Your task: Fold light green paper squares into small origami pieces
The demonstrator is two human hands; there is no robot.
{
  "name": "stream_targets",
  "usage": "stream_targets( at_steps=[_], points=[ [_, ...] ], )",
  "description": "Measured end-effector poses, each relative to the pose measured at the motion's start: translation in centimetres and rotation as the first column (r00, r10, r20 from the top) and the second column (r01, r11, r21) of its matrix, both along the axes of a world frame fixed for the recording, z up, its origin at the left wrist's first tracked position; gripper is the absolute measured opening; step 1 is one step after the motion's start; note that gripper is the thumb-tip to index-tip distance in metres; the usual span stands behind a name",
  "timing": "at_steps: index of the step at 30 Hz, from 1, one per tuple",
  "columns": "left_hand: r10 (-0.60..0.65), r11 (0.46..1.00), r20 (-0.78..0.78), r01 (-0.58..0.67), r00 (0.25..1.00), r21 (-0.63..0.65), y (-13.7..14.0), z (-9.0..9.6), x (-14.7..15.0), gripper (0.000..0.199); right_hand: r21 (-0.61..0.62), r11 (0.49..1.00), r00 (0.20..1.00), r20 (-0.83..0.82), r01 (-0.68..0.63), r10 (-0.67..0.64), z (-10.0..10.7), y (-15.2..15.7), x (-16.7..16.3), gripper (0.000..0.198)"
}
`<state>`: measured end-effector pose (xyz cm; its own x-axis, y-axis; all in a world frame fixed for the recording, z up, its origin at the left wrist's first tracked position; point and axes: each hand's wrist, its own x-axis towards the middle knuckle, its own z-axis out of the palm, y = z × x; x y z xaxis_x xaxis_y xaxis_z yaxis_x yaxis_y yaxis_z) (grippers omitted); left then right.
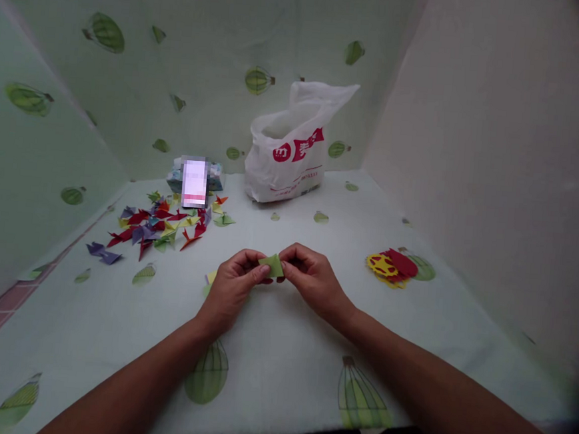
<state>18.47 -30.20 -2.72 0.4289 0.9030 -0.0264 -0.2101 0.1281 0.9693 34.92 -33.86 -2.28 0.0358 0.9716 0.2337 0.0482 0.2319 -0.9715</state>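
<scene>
A small green piece of folded paper is held up between my two hands, just above the table. My left hand pinches its left side, with the thumb lying on the face of the paper. From the other side, my right hand grips the right edge between thumb and curled fingers. Partly hidden behind my left hand, some yellow and green paper lies on the table. To the left is a loose heap of folded paper cranes in red, purple, yellow, green and orange.
A white plastic bag with red print stands at the back. Left of it, a lit phone, blurred out, leans on a tissue box. Red and yellow paper cut-outs lie to the right. The tablecloth has green balloon prints.
</scene>
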Motion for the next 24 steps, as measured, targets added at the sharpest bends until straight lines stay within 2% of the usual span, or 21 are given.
stream_targets(
  at_steps=[11, 24],
  points=[
    [0.058, 0.994, -0.043, -0.053, 0.997, 0.098, -0.11, 0.38, -0.01, 0.019, 0.002, 0.999, 0.999, -0.028, -0.045, 0.045, 0.10, -0.18, 0.12, 0.023],
    [0.040, 0.984, -0.049, -0.031, 0.998, 0.173, 0.03, -0.11, -0.18, 0.015, 0.021, 1.000, 0.999, 0.037, -0.003, 0.003, 0.30, -0.32, 0.02, 0.016]
  ],
)
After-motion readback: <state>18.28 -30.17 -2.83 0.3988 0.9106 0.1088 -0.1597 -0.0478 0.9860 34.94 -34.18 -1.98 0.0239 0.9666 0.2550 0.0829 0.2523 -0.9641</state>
